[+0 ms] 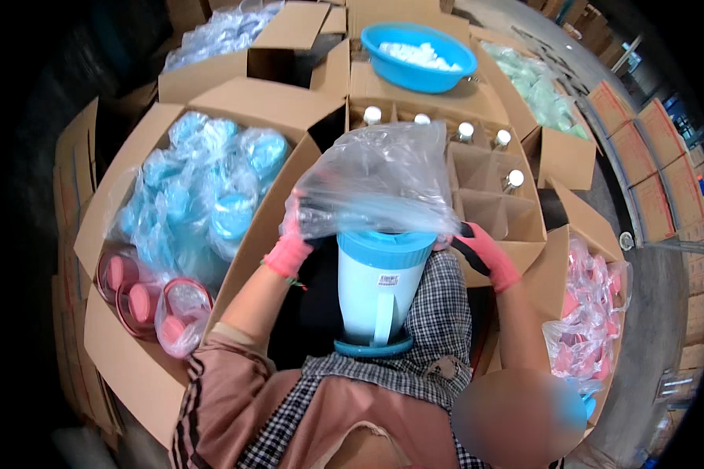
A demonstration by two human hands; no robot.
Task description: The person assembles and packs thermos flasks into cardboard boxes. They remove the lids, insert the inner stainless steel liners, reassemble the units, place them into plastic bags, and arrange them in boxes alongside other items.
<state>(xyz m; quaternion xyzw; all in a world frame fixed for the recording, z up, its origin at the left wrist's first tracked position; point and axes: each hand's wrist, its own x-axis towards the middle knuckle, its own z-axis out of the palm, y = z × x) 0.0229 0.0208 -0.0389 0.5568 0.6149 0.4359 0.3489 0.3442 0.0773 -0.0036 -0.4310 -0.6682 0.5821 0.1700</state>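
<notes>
A pale blue pitcher (pixel 368 293) with a darker blue lid (pixel 387 248) and a handle stands upright in my lap, with a small label on its side. Above its top, a clear plastic bag (pixel 383 168) is stretched wide, its near edge blurred and lying across the lid. My left hand (pixel 288 248), in a pink glove, is closed on the bag's left edge. At the opposite edge my right hand (pixel 485 254), in a pink and black glove, grips the bag too. Some fingertips of both hands are hidden by the plastic.
Left is a carton (pixel 246 94) of bagged blue and pink pieces. Ahead, a divided carton (pixel 524 223) holds bottles with white caps (pixel 513 181); behind it sits a blue basin (pixel 383 66) of white pieces. Bagged pink items (pixel 583 313) fill a carton at right, green ones (pixel 540 90) farther back.
</notes>
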